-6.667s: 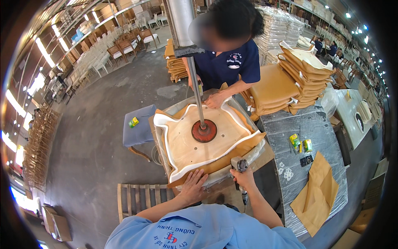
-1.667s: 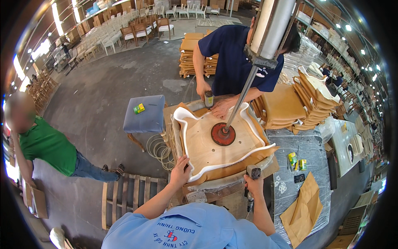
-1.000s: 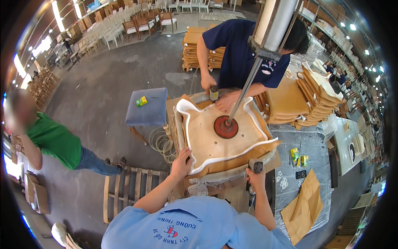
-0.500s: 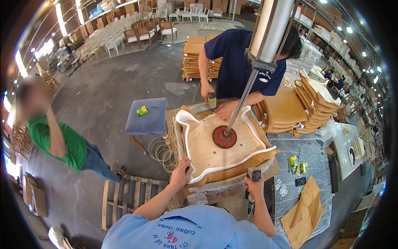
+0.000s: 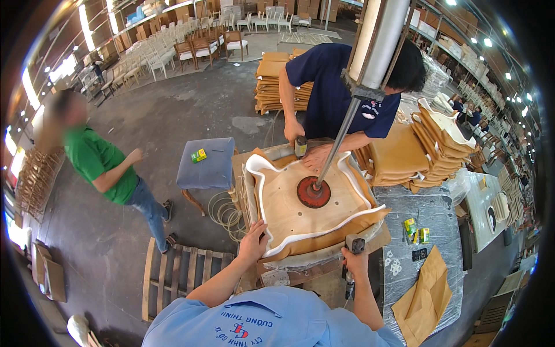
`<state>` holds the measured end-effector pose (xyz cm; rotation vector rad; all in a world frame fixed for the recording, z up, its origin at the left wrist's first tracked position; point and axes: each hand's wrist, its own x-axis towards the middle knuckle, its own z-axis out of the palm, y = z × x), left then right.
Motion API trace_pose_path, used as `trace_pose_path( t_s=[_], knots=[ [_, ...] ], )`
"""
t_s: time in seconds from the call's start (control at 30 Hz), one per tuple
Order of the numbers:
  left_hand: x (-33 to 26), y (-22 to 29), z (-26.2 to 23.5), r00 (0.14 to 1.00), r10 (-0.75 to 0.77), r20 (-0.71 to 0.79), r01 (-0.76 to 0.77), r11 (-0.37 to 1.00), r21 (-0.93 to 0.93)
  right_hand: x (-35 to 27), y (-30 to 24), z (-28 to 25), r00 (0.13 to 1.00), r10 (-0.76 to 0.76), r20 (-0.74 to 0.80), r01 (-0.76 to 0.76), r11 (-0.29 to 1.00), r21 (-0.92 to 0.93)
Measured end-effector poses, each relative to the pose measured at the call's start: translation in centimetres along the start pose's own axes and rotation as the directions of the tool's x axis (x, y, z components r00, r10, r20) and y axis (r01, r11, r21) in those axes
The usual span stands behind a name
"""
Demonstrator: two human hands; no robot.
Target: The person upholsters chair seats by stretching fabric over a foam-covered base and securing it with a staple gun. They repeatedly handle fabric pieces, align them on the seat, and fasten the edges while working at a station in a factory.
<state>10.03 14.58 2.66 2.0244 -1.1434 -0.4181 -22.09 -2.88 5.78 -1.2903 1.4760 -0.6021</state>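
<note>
A wooden seat board (image 5: 277, 222) lies face down at the middle, with white foam (image 5: 289, 243) and tan leather (image 5: 324, 241) round its edges. A rod (image 5: 338, 136) from above ends in a red round pad (image 5: 314, 192) pressed on the board. My left hand (image 5: 253, 243) lies on the board's near left edge, fingers stretched over the foam. In my right hand (image 5: 355, 261) is a staple gun (image 5: 354, 244), beside the near right corner. Across from me, a co-worker in navy holds another staple gun (image 5: 300, 146) at the far edge, their other hand (image 5: 318, 156) on the board.
On the left stand a blue stool (image 5: 205, 165) with a small box (image 5: 199, 155), a wooden pallet (image 5: 185, 272) and a person in green (image 5: 101, 159). Stacked tan seats (image 5: 399, 153) stand at right, near a plastic-covered table (image 5: 399, 277) with leather (image 5: 425, 295) and small boxes (image 5: 410, 226).
The person in green has moved to the right and lowered an arm. The co-worker's staple gun has shifted slightly right and nearer. My hands keep their places.
</note>
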Motion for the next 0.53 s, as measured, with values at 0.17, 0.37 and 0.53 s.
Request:
trace_pose_path(
  t_s=[0.17,0.37,0.53],
  knots=[
    [-0.31,0.27,-0.04,1.000,-0.006,0.010,0.006,1.000,-0.016,-0.10,-0.25,0.04,1.000,-0.024,-0.014,0.024,0.999,0.038],
    [-0.14,0.18,-0.11,1.000,-0.001,0.009,0.001,1.000,-0.001,0.09,-0.19,-0.03,0.999,-0.047,0.010,0.046,0.998,0.033],
    [-0.06,0.32,-0.09,1.000,-0.003,0.008,0.003,1.000,-0.006,-0.09,-0.39,-0.10,1.000,-0.010,0.012,0.009,0.999,0.034]
  ],
)
